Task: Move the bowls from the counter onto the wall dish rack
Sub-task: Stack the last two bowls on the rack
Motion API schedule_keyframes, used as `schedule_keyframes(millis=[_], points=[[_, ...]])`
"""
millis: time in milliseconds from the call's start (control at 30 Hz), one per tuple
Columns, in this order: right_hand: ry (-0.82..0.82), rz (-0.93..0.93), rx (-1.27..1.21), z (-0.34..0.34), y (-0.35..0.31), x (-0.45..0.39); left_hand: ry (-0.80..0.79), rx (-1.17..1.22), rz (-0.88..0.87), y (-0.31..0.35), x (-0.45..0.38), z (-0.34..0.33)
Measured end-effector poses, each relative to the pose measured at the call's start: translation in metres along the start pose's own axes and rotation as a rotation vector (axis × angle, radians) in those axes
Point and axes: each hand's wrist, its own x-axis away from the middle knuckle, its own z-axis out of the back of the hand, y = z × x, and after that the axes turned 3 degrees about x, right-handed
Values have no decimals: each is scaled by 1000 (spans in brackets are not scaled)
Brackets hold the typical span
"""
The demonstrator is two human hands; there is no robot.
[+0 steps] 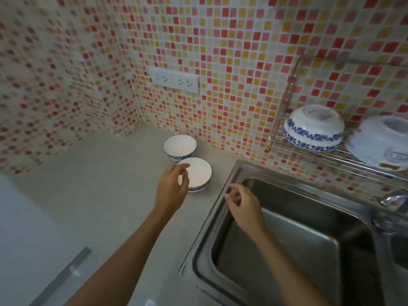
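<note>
Both forearms reach out; left hand (171, 191) fingers spread at the near bowl (196, 174) rim, right hand (242, 202) loosely curled, empty. A thin rim pinch could slip, knocking the far bowl (180, 147) just beside it.

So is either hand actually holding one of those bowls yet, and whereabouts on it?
Not clearly. The left hand curls open at the near rim of the nearer bowl, no closed grip visible. The right hand, over the sink edge, holds nothing.
</note>
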Motion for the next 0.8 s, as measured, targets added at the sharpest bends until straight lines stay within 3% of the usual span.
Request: schedule_keyframes(millis=[133,300,400,500,633,800], points=[[-121,-386,-155,-56,-7,-37,-64,68,231,-54,-14,3],[-70,-664,-377,-110,2,-84,-332,204,616,-93,-47,-13],[-25,-816,-614,-130,-1,-104,-427,340,743,-115,-64,-29],[-22,-852,-622,-144,6,-112,-426,458,836,-150,-75,-57],[-41,-839,-623,-152,5,-109,-412,577,907,-131,-75,-59],[52,-768,-644,-146,4,-87,-471,572,837,-127,-66,-64]])
